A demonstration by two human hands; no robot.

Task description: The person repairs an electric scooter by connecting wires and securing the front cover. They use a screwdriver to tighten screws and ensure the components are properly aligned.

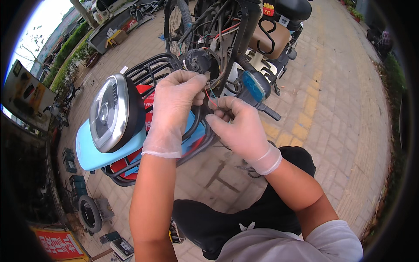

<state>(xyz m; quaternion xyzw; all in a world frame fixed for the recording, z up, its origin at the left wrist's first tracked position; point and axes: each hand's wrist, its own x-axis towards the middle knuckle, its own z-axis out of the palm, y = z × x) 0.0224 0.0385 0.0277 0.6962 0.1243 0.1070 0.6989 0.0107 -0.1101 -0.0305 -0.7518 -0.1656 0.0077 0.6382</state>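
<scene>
Both hands wear thin translucent gloves and work at the opened front of an electric scooter. My left hand (176, 94) is closed in a pinch on thin wires beside the round black housing (198, 61); its fingertips partly hide them. Lower and to the right, my right hand (240, 124) is also closed, its thumb and bent fingers at a thin red wire (210, 98) that runs up toward the left hand. Above them, a bundle of loose cables (218, 32) hangs inside the black frame. A detached headlight (107, 113) rests left of my left wrist.
Under the headlight lie a light blue panel (89, 146) and a black wire basket (150, 65) holding red material. A scooter with a tan seat (273, 41) stands behind. Toolboxes (77, 187) and a tyre (89, 214) sit on the paving at left. My knees are below.
</scene>
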